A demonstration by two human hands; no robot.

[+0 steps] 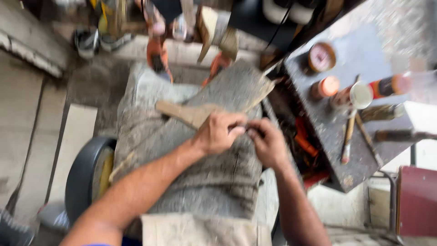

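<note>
A large grey slab of rough board point(214, 182) lies across the person's lap and fills the middle of the view, its far end pointing toward a cluttered wall of tools, with a dark wheel with a yellow hub point(86, 173) just beside it on the left. To the right stands a dusty metal table point(346, 155) bearing small round tins point(322, 57), a white-capped can point(359, 95) and a few thin sticks or brushes point(348, 136); a dark red box point(416, 200) sits below it at the frame's edge. On the slab rests a flat, pale piece of wood point(186, 113) shaped like a paddle, its narrow end toward the left. The left hand point(218, 133) curls over the near end of this piece, fingers bent and closed, apparently pinching it or something small against it. The right hand point(269, 143) meets it fingertip to fingertip, also curled shut, and seems to hold a small dark object between thumb and fingers; motion blur makes it impossible to tell what that object is. Judging from the pose, fine work at the wood's edge goes best with the left hand pressing the piece firmly down on the slab, so that it cannot slide, while the right hand works in short, controlled strokes away from the fingers.
</note>
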